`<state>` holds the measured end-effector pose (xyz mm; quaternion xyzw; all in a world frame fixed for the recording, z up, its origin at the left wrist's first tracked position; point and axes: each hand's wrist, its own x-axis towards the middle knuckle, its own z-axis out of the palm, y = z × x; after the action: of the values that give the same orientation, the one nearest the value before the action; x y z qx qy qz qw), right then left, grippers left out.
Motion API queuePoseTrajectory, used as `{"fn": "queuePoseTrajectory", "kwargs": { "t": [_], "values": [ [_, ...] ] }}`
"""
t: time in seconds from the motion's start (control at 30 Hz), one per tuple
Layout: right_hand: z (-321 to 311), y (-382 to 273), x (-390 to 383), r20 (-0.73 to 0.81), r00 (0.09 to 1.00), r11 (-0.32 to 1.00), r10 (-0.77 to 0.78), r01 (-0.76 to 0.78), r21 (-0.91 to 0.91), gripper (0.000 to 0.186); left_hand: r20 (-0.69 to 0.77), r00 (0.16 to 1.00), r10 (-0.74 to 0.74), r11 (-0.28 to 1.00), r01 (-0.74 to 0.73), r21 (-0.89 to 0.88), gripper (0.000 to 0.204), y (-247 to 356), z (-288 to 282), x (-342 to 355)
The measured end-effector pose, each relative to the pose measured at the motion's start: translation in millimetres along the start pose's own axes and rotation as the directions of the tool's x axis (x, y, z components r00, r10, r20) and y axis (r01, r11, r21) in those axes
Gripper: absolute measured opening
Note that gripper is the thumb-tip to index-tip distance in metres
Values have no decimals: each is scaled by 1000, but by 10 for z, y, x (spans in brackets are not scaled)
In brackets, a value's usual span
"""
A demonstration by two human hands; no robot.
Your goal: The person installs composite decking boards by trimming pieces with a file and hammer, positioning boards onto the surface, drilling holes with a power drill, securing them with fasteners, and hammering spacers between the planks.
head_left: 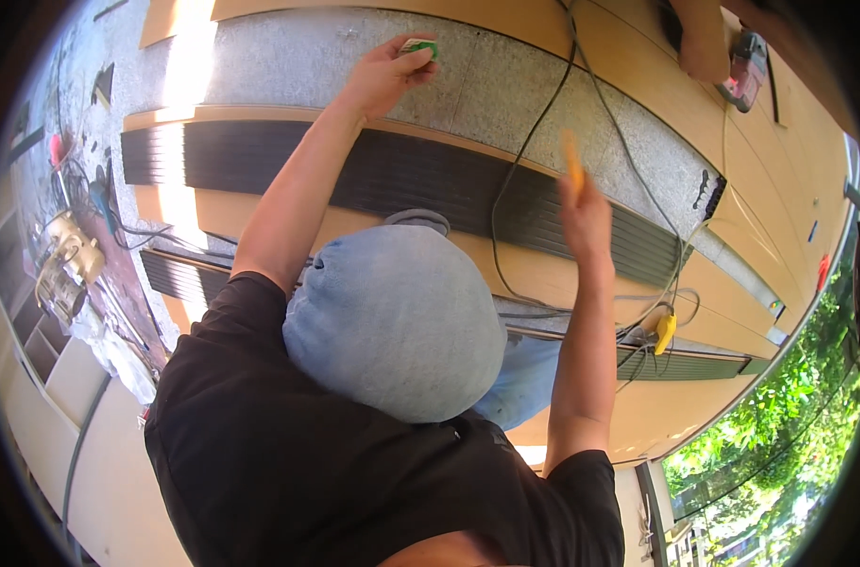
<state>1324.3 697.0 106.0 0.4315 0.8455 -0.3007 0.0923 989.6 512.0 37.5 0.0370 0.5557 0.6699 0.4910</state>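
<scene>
While a green-and-white item (424,44) is pinched by the left fingers (413,62), an orange object (573,163), blurred, is gripped by the right fingers (573,208).

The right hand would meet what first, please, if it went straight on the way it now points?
The right hand, holding a blurred orange object, would probably meet the dark cable first, though heights above the grey surface are unclear.

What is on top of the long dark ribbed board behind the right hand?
A black cable crosses the ribbed board. The left forearm and right hand block parts, so anything behind them is hidden.
</scene>
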Motion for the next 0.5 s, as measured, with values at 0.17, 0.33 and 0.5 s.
{"fn": "queuePoseTrajectory", "kwargs": {
  "t": [0.17,0.33,0.5],
  "values": [
    [-138,1015,-305,-313,950,985,15,-67,-156,46,313,944,-102,991,124,-50,40,170,564,-347],
    [-346,-29,-273,-184,962,921,202,-122,370,32,479,871,-109,993,113,20,39,89,964,-542],
    [-299,-1101,-240,-165,984,469,-70,179,865,29,447,894,-14,985,-64,159,38,154,1189,-702]
  ]
}}
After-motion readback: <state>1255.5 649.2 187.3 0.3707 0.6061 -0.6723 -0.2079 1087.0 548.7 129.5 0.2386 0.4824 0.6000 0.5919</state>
